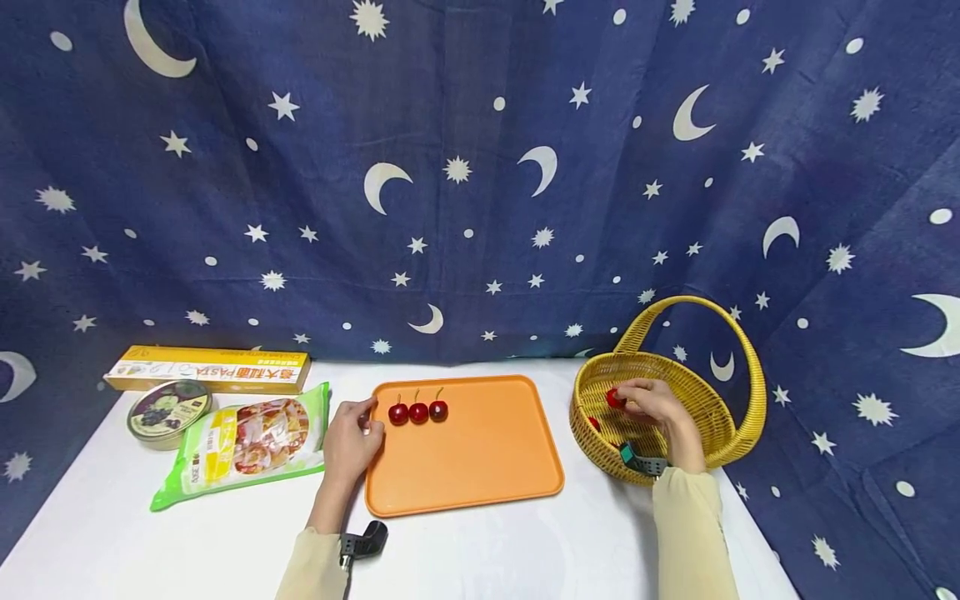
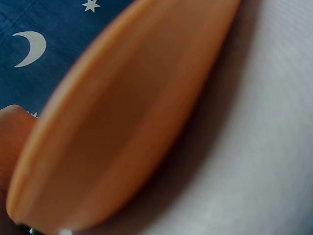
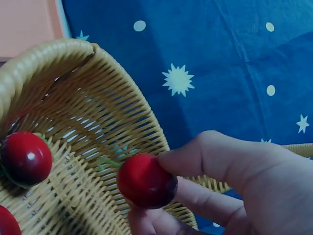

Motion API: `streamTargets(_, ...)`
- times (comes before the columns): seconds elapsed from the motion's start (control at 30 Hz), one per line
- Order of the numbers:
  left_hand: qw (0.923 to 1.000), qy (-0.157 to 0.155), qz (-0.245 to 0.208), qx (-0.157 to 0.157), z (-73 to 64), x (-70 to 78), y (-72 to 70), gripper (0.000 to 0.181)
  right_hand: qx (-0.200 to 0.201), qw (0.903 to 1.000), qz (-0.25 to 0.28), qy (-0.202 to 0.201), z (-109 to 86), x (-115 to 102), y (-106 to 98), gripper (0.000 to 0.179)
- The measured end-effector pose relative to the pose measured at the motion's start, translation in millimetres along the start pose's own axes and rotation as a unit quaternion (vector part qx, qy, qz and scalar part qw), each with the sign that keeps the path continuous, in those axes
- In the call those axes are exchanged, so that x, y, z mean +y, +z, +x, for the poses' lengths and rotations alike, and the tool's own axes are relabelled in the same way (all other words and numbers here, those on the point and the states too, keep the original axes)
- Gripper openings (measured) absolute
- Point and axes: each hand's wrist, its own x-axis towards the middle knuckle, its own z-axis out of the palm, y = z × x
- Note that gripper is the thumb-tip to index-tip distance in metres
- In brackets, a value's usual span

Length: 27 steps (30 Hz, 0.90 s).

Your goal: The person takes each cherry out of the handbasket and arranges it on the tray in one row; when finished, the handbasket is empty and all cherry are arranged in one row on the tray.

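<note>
My right hand is inside the wicker basket and pinches a red cherry with a green stem between thumb and fingers. Deeper in the basket lies another cherry, with part of one more at the lower left corner of the right wrist view. At the left rim of the orange tray, my left hand grips the edge; its fingertips are partly hidden. Three dark red cherries with upright stems stand in a row near the tray's back left corner.
Left of the tray lie a green-edged food bag, a round tin and a yellow pasta box. The basket's tall handle arches over its right side. A blue curtain with moons and stars hangs behind the white table.
</note>
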Motion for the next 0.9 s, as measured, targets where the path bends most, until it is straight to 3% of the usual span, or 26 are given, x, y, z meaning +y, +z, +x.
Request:
streamTargets(0.17, 1.0, -0.003, -0.002, 0.0, 0.6, 1.1, 0.0, 0.042, 0.014, 0.9989, -0.045, -0.009, -7.5, -4, -2, 0.04)
streamTargets(0.33, 0.9999, 0.004, -0.006, 0.008, 0.6, 0.2, 0.8, 0.041, 0.024, 0.9995, 0.009, -0.02, -12.2, -12, 1, 0.036)
streamTargets(0.47, 0.9999, 0.007, -0.007, 0.01, 2.4, -0.5, 0.3, 0.041, 0.007, 0.9969, 0.065, -0.043, -12.8, -21, 8, 0.043)
streamTargets(0.63, 0.9998, 0.013, -0.007, 0.013, 3.4, -1.3, 0.4, 0.041, -0.009, 0.993, 0.103, -0.058, -7.9, -32, 27, 0.048)
streamTargets(0.9, 0.9997, 0.014, -0.01, 0.018, 0.8, -3.3, 2.7, 0.041, 0.014, 0.9949, 0.057, -0.082, 6.9, -44, 71, 0.043)
